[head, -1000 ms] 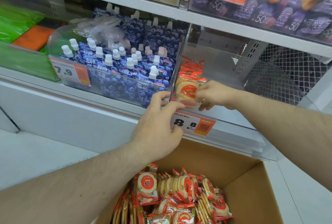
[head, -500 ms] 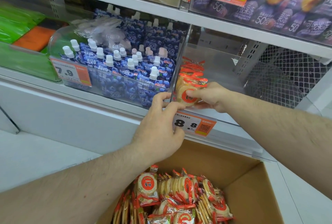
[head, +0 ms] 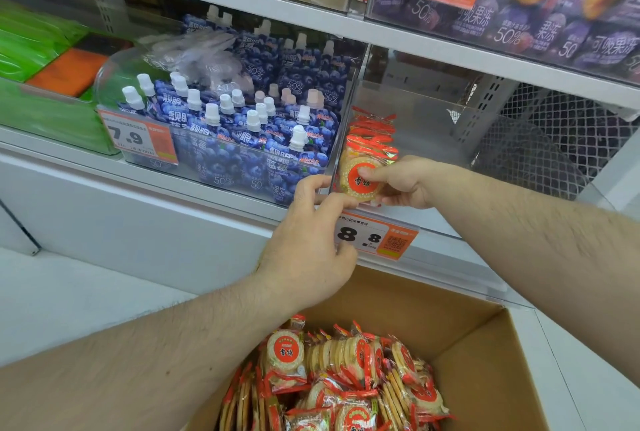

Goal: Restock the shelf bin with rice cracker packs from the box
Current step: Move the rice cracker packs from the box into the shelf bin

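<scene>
Rice cracker pack set into the bin's near left corner

The round, clear-wrapped rice cracker pack with a red label (head: 362,178) is pinched at its right edge by the right hand (head: 403,183), inside the clear plastic shelf bin (head: 429,126); likely light, crinkly and brittle, so best held by its edges. The bin's front rim is gripped by the left hand (head: 306,247), above the brown cardboard box (head: 485,354).

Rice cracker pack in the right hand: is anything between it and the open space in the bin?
Nothing visible. The right hand holds the rice cracker pack just inside the clear bin, against the row of packs at its left side. The left hand grips the bin's front edge, below the pack.
</scene>
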